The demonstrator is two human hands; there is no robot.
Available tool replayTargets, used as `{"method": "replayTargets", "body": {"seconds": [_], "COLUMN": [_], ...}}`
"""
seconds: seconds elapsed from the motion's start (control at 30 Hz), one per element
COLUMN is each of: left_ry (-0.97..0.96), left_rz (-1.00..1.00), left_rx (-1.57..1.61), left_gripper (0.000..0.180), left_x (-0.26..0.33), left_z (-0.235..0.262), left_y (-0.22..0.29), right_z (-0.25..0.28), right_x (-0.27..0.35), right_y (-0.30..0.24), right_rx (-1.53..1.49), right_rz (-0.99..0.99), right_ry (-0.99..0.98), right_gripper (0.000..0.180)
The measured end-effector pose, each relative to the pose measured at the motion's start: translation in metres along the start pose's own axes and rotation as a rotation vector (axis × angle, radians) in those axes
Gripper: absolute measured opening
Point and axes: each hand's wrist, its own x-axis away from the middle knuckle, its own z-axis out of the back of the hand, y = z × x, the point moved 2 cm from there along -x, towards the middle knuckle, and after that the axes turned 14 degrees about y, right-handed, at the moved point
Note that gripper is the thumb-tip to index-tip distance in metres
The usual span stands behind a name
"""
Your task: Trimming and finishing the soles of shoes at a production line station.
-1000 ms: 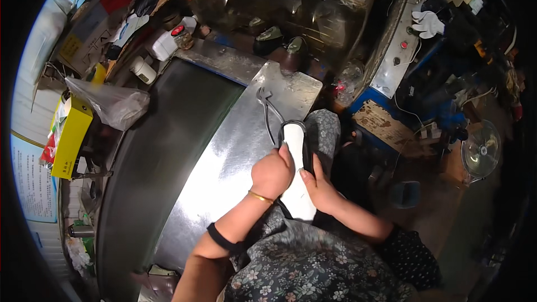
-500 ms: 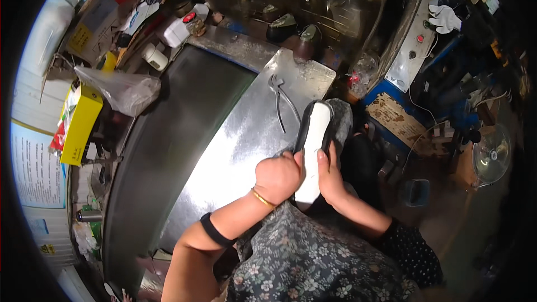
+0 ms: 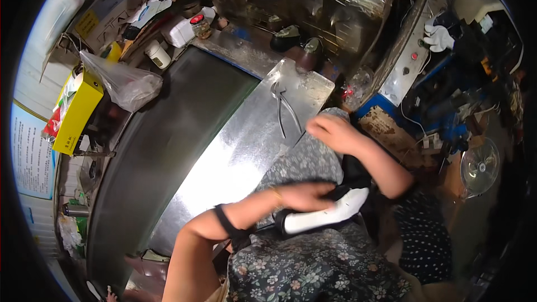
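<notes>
Shoe piece (image 3: 326, 215), black with its white underside showing, lies crosswise on the person's floral-patterned lap (image 3: 313, 263), to the right of the metal plate's (image 3: 235, 145) lower part. Over its upper edge is the blurred left hand (image 3: 305, 196), whose grasp I cannot tell; the right hand (image 3: 335, 132), just beyond the plate's right edge near the pliers (image 3: 278, 96) on it, has bent fingers, their hold unclear.
</notes>
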Motion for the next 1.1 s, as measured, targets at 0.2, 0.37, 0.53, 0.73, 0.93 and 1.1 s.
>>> {"method": "replayTargets", "body": {"seconds": [0.2, 0.37, 0.53, 0.73, 0.93, 1.1], "left_ry": [-0.199, -0.064, -0.125, -0.275, -0.270, -0.208], "left_rz": [0.113, 0.156, 0.156, 0.107, 0.212, 0.150], "left_rx": [-0.133, -0.155, -0.162, -0.184, 0.037, -0.141], "left_gripper": [0.057, 0.084, 0.093, 0.098, 0.103, 0.097], "left_x": [-0.048, -0.036, -0.044, -0.071, -0.077, -0.077], "left_z": [-0.028, 0.004, 0.006, 0.001, -0.022, -0.028], "left_y": [0.026, 0.030, 0.035, 0.030, 0.032, 0.039], "right_z": [-0.119, -0.058, 0.049, 0.035, 0.017, 0.024], "right_x": [-0.111, -0.107, 0.084, 0.283, 0.308, 0.285], "right_y": [0.037, 0.036, 0.046, 0.061, 0.075, 0.087], "right_rx": [0.576, -0.057, -0.667, -0.401, -0.395, -0.177], "right_rz": [-0.119, -0.379, -0.344, -0.746, -0.676, -0.673], "right_ry": [0.486, -0.080, 0.037, -0.023, -0.108, -0.237], "right_gripper": [0.062, 0.047, 0.015, 0.029, 0.034, 0.028]}}
